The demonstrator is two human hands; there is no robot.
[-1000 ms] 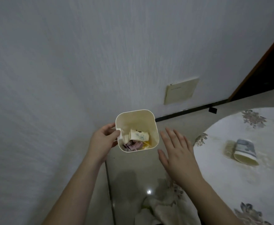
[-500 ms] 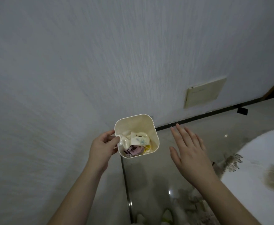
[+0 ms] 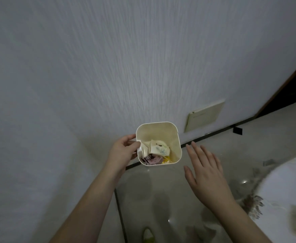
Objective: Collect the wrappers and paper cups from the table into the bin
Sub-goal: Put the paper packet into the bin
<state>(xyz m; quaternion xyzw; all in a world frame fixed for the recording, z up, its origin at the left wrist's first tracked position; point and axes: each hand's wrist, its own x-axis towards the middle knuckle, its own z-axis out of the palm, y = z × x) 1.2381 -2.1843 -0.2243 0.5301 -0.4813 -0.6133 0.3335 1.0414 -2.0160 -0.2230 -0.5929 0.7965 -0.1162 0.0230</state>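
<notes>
Up close, the left hand's fingers (image 3: 128, 138) curl round the left rim of the bin (image 3: 177, 137), the thumb hooked over the edge, so the left hand (image 3: 124, 151) holds the small cream bin up in the air in front of the wall (image 3: 108, 67). Inside the bin lie a crushed paper cup (image 3: 159, 148) with a faint flower print, a pink-and-black wrapper (image 3: 152, 159) and a bit of yellow wrapper (image 3: 167, 159). Just to the right, the right hand (image 3: 206, 170) hovers flat, fingers straight and slightly spread, gripping nothing and apart from the bin. Beyond it, at the lower right edge, shows the table (image 3: 284, 186) under a flowered cloth, blurred. Below is the glossy floor (image 3: 161, 199).
</notes>
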